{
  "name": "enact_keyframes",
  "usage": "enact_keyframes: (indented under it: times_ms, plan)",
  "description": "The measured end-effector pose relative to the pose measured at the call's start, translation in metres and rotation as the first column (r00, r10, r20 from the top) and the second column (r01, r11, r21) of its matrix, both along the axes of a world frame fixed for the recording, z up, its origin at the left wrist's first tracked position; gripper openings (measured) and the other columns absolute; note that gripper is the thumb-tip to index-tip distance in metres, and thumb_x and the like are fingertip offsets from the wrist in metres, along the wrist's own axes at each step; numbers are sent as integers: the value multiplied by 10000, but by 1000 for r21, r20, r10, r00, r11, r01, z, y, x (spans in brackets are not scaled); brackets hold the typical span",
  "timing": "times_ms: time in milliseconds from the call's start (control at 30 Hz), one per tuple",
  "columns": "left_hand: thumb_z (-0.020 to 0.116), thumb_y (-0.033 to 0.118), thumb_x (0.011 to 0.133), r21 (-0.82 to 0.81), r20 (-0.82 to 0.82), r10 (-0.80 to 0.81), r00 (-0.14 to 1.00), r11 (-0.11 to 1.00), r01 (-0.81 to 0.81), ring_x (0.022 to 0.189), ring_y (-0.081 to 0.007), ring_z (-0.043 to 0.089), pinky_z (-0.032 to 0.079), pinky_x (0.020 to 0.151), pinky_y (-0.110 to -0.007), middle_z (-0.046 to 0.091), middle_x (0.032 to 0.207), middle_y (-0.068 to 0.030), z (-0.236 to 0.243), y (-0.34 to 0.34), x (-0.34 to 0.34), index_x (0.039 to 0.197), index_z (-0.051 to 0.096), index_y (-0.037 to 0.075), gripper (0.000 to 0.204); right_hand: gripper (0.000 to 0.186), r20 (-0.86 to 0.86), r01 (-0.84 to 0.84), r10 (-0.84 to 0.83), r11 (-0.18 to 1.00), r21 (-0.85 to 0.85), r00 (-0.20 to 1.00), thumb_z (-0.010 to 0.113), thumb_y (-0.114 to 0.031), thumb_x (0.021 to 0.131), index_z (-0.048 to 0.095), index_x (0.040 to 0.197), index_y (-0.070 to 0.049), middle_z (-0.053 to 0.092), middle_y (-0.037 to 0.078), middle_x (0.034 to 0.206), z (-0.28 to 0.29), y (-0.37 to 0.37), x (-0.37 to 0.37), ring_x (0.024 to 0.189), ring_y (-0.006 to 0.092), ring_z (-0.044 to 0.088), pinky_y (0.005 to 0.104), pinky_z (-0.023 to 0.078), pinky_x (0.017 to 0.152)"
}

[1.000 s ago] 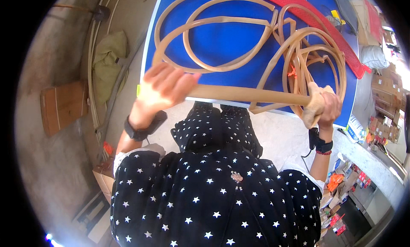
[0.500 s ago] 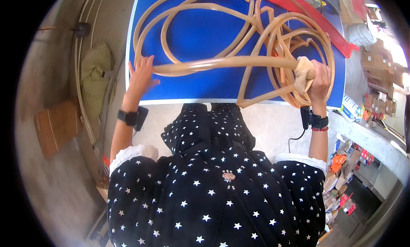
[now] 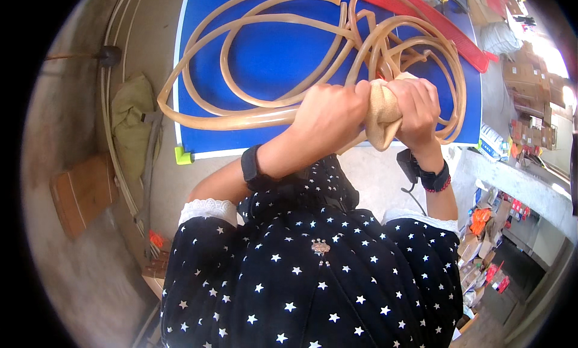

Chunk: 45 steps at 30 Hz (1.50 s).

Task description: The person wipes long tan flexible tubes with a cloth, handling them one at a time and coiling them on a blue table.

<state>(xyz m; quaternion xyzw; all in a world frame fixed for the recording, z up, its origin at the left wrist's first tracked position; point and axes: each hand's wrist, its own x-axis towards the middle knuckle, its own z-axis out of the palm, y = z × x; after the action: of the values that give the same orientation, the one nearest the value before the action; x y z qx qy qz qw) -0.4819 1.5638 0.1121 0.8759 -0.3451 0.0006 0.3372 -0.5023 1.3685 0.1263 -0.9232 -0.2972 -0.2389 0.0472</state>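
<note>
Above the near edge of the blue table (image 3: 283,59), a tan tube (image 3: 241,118) runs from a bend at nine o'clock in to the hands; all clock positions are taken from the hands. A tan cloth (image 3: 383,116) sits bunched between the two fists, covering whatever lies inside it.

Risks, in my judgement: the tube could slip or twist if the cloth bunches unevenly under grip; a hard pull could drag or kink the loops at ten o'clock, which cross one another; the bend reaching past the table's left edge could catch there.

Fingers: the left hand (image 3: 334,110) is curled into a fist against the cloth, apparently clamped on the tube, though the palm is hidden. The right hand (image 3: 416,107) has its fingers folded together and clamped on the cloth; whether tube lies inside cannot be told.

Further out, a tangled coil (image 3: 454,77) of similar tubing lies at two o'clock, with a red perforated strip (image 3: 463,44) beyond it. A yellow-green corner piece (image 3: 183,156) is at the table's near-left corner, between eight and nine. Off the table, a green sack (image 3: 131,107) lies at nine and cardboard boxes (image 3: 530,89) are stacked at three.
</note>
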Motion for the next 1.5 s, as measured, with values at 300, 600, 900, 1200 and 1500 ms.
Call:
enact_keyframes:
  times_ms: [300, 600, 900, 1200, 1500]
  plan:
    - [741, 84, 641, -259, 17, -91, 996, 961, 93, 455, -233, 546, 410, 417, -303, 512, 527, -66, -8, 26, -16, 678, 503, 77, 241, 430, -116, 86, -65, 979, 187, 991, 787, -257, 647, 601, 972, -47, 655, 87, 900, 1, -22, -28, 855, 240, 627, 393, 424, 830]
    - [737, 8, 572, -410, -298, -137, 945, 912, 2, 472, -153, 514, 372, 445, -245, 516, 551, -59, 38, 61, -30, 700, 579, 38, 205, 379, -214, 110, -5, 869, 483, 977, 781, -258, 679, 608, 947, -52, 647, 69, 872, -90, 10, -54, 808, 252, 612, 398, 435, 807]
    - [741, 12, 597, -731, -294, -375, 879, 681, 46, 792, -206, 615, 492, 665, -311, 623, 926, -133, 62, 143, -20, 1108, 530, 8, 553, 429, -177, 257, -191, 807, 532, 966, 790, -210, 641, 593, 997, -72, 651, 58, 933, -112, -15, -67, 877, 244, 601, 404, 413, 851]
    - [709, 113, 701, -669, 344, 49, 938, 713, 208, 950, -287, 610, 535, 792, -409, 525, 1151, -245, 95, 209, -8, 1271, 444, -20, 642, 327, 8, 365, -395, 856, 366, 919, 754, -287, 720, 621, 938, -83, 663, 51, 895, -127, -80, -70, 865, 237, 614, 381, 433, 804]
    - [679, 306, 596, -891, 143, -82, 986, 424, 164, 676, -281, 594, 460, 580, -335, 605, 812, -204, 95, 207, -6, 1089, 538, -109, 660, 486, 78, 317, -404, 809, 495, 911, 803, -229, 670, 517, 1034, -82, 609, 78, 996, -68, -130, -34, 921, 234, 593, 362, 466, 848]
